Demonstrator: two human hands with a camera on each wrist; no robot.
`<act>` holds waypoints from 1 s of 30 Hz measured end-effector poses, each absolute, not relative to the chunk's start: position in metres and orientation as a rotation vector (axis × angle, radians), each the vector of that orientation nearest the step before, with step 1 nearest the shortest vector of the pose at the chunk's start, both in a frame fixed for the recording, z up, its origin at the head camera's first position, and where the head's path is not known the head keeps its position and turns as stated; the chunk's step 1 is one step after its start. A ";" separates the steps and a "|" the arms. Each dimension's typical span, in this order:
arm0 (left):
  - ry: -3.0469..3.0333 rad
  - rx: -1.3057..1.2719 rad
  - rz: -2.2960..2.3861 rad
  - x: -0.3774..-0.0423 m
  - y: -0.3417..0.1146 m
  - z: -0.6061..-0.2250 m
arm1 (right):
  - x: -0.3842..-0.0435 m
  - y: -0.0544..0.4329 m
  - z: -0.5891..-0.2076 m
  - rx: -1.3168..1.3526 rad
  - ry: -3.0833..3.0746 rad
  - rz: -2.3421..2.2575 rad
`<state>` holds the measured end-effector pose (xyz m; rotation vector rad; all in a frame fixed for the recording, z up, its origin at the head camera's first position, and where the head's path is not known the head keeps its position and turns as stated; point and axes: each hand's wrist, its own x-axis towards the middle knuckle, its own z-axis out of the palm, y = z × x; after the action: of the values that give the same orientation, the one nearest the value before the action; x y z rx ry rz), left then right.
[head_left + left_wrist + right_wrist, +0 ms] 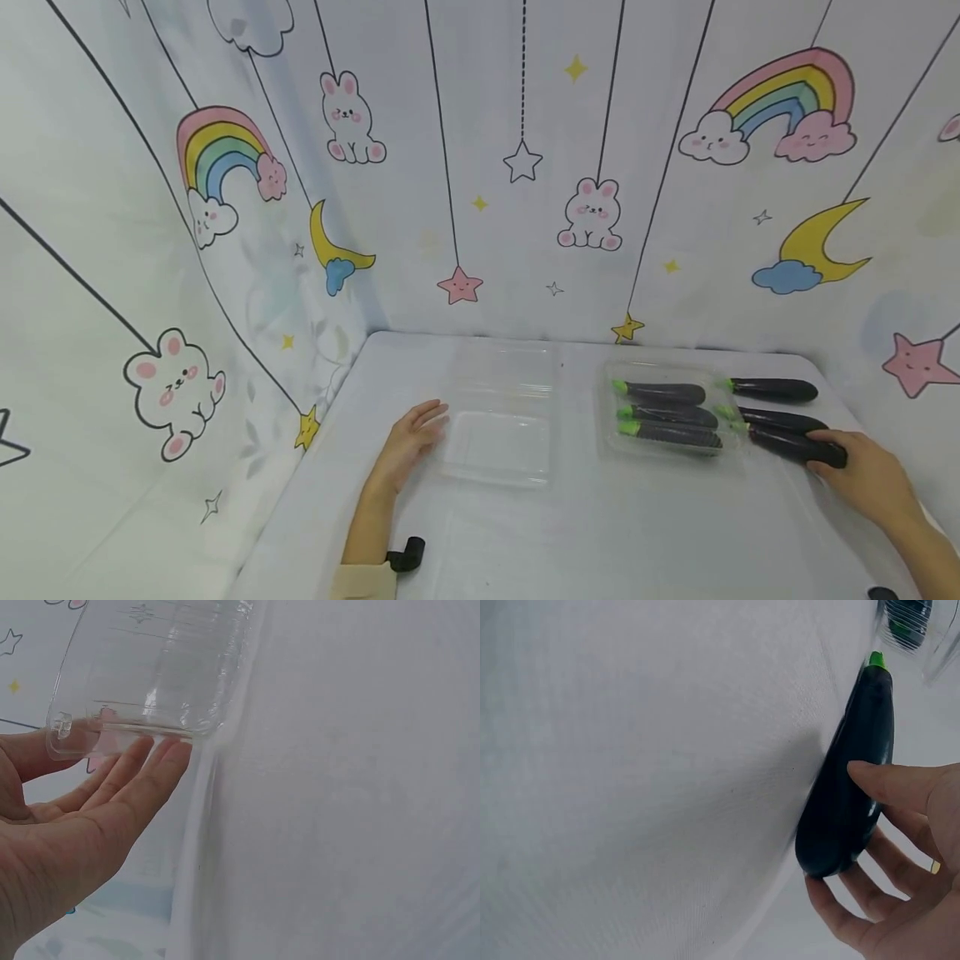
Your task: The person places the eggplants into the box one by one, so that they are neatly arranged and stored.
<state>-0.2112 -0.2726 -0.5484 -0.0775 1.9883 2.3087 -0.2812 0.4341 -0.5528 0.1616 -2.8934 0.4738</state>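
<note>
At the right of the table in the head view, my right hand grips a dark eggplant by its thick end, thumb on one side and fingers on the other. In the right wrist view this eggplant points its green stem end away from the hand. My left hand is at the left edge of an open clear plastic box, its fingers loosely extended. The left wrist view shows those fingertips right at the box's rim, with the thumb seen through the plastic.
A second clear box holds three eggplants with green stems. Two loose eggplants lie to its right, beyond the gripped one. A white cloth covers the table. Behind it hangs a printed curtain.
</note>
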 end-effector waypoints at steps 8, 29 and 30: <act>1.986 -0.051 2.271 -0.212 -0.264 -0.546 | -0.279 0.434 -0.552 0.169 -2.866 0.496; 1.993 0.050 2.220 -0.210 -0.245 -0.550 | -0.272 0.422 -0.539 0.024 -2.764 0.501; 1.980 0.051 2.230 -0.210 -0.244 -0.550 | -0.272 0.420 -0.538 0.019 -2.759 0.502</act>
<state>-0.2100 -0.2445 -0.5500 0.0505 1.9795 2.2301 -0.2717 0.4202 -0.5379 0.0189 -2.7590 0.5018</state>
